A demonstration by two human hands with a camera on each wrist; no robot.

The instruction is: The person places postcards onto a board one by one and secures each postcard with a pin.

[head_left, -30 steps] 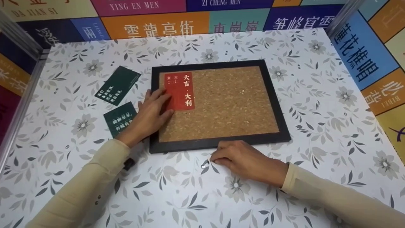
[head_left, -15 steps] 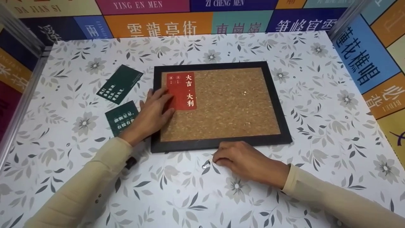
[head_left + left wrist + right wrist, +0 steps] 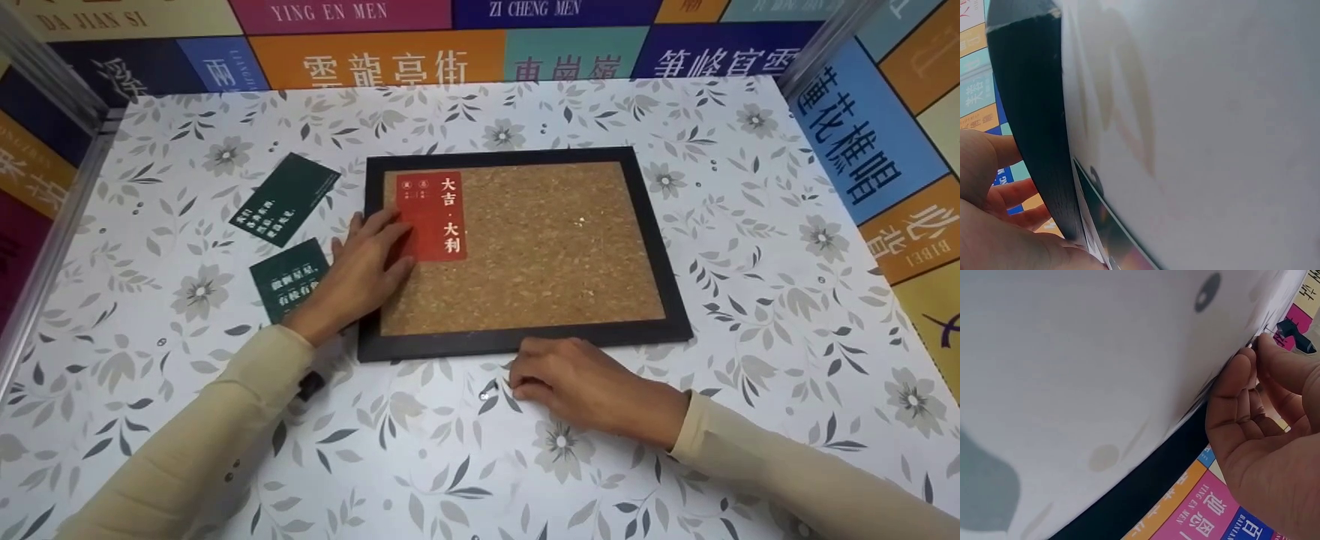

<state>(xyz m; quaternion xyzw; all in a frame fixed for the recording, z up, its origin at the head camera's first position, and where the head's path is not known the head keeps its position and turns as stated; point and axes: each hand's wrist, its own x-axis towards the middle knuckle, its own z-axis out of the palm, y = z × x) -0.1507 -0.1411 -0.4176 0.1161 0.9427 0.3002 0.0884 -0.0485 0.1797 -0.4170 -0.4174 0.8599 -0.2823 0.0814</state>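
Corkboard [image 3: 540, 247] | green cards [image 3: 283, 201] beside | left hand [image 3: 360, 262] overlapping one

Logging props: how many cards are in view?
3: a red card on the left end of the corkboard, plus a farther green card and a nearer green card left of it. The left hand partly hides the red and nearer ones; more may be hidden.

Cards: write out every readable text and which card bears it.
"大吉·大利": red card; its other print is too small.
"颗星星": near green card; the character before is blurred.
"有棱有": same card, next line; the rest is partly behind the left hand.
Far green card: too blurred to read.
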